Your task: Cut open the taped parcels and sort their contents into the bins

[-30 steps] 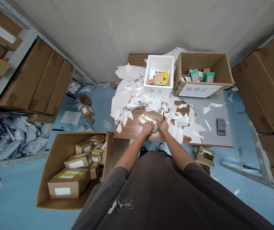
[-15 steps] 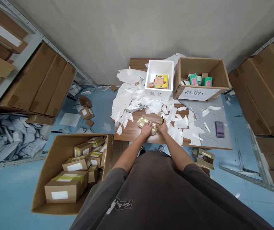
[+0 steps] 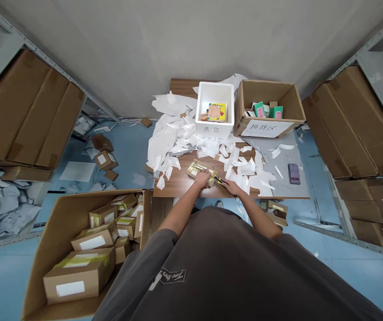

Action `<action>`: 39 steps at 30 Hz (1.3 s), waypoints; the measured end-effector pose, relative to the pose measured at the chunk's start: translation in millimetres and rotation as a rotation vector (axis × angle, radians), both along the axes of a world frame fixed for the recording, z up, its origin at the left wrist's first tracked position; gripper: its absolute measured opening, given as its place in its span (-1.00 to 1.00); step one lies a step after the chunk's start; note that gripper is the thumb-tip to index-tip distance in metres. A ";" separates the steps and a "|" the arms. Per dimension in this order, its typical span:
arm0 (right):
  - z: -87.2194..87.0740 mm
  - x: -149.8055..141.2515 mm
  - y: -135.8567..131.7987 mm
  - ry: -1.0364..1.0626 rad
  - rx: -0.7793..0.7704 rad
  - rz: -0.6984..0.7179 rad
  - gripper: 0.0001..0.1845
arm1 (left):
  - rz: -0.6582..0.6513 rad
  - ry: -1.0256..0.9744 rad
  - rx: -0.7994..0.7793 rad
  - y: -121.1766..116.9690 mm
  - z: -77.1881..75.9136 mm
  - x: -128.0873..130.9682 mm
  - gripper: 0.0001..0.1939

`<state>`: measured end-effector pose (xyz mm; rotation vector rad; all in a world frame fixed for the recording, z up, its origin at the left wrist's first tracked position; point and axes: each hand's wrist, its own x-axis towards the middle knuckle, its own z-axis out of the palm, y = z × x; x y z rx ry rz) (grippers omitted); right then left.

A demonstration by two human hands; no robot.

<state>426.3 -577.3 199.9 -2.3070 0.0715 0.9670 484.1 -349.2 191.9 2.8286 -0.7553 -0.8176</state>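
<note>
A small flat cardboard box with shiny yellowish tape lies on the wooden table near its front edge. My left hand rests over the box and holds it against the tabletop, its fingers bent on the upper face. At the box's right end, my right hand is closed around a black and yellow box cutter. The cutter's tip points left at the box; whether its blade touches the cardboard is too small to tell.
Torn white paper covers much of the table. Behind stand a white foam bin and an open carton holding small boxes. A phone lies right. A large carton of parcels stands at left, between shelves.
My right hand has drawn back to the right and down from the box. The cutter, upright before, now lies slanted toward the box. My left hand stays on it; the view has shifted.
</note>
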 end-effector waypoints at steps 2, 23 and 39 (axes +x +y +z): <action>2.2 5.2 -3.6 0.096 0.059 -0.029 -0.57 | -0.004 -0.001 -0.001 0.1 -0.4 0.1 -0.12; -12.2 -34.2 -12.3 0.123 0.252 -0.254 -0.46 | 0.116 -0.018 -0.177 23.8 3.0 3.4 -0.20; -15.9 -42.7 11.9 -0.258 -0.140 -0.113 -0.58 | 0.078 -0.183 -0.184 37.0 -49.6 23.7 -0.31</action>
